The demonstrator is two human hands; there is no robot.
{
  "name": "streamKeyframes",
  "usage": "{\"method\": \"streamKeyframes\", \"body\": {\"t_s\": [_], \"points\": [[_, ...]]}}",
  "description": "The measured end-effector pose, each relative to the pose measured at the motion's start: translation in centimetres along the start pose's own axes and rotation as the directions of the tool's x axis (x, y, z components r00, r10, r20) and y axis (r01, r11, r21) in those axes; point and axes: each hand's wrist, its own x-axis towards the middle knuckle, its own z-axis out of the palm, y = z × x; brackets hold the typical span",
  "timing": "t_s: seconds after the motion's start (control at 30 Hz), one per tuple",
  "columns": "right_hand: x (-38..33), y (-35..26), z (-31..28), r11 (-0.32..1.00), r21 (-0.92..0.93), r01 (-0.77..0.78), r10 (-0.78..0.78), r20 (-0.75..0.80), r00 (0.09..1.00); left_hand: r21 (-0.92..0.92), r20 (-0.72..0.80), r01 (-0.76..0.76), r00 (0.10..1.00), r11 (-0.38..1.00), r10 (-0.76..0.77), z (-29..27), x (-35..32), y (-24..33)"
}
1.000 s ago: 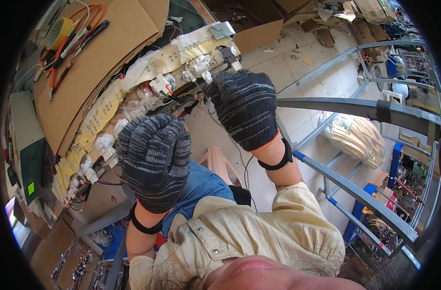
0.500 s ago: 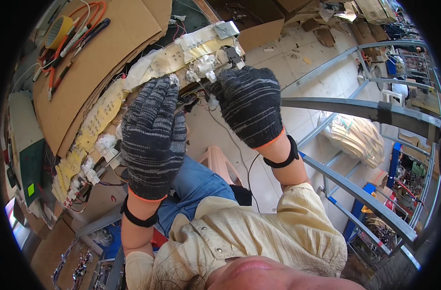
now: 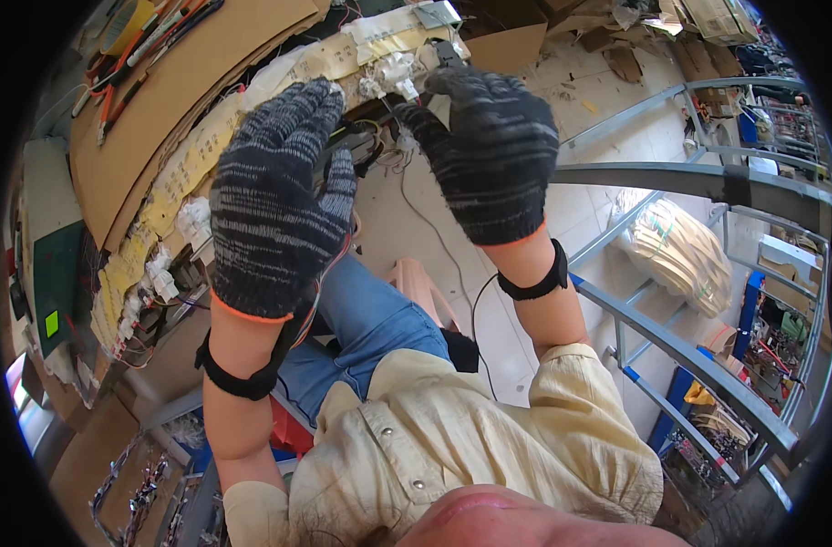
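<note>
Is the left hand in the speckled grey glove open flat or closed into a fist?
Open. The left hand in the speckled grey knit glove has its fingers stretched out, not curled, reaching toward the wire bundle.

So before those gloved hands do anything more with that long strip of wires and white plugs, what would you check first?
1. Both hands gloved: ok. The left hand and right hand wear dark grey knitted gloves.
2. Right hand at the long wire harness with white connectors and yellowish labels: ok, its fingertips reach the connector cluster.
3. Left hand's grip: cannot tell, its fingers lie over the harness and the palm is hidden.
4. Thin black cable hanging clear of the wrists: ok.
5. Brown cardboard sheet beside the harness lying flat: ok.
</note>
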Motion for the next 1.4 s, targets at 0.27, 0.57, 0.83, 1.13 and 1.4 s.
{"method": "streamKeyframes", "body": {"t_s": [0.27,0.57,0.83,1.13,1.4], "points": [[-3.6,-2.0,2.9,0.977,-0.211,0.0,-0.056,-0.259,0.964,-0.096,-0.096,-0.061,0.994,0.994,0.052,0.7,-0.7,-1.3],[-2.8,-3.8,4.5,0.938,-0.345,-0.039,-0.04,-0.22,0.975,-0.149,-0.131,-0.075,0.99,0.986,0.055,0.5,-1.3,-2.2],[-1.8,-4.4,5.2,0.953,-0.3,-0.038,-0.043,-0.257,0.965,-0.169,-0.125,-0.091,0.99,0.981,0.07,0.9,-1.5,-2.9],[-1.4,-3.2,6.7,0.966,-0.256,-0.048,-0.014,-0.234,0.972,-0.153,-0.088,-0.085,0.993,0.985,0.072,0.2,-1.1,-2.3],[-0.8,-4.2,5.7,0.937,-0.34,-0.08,0.011,-0.201,0.979,-0.356,-0.091,-0.1,0.993,0.929,0.072,-0.5,-1.7,-3.8]]}}
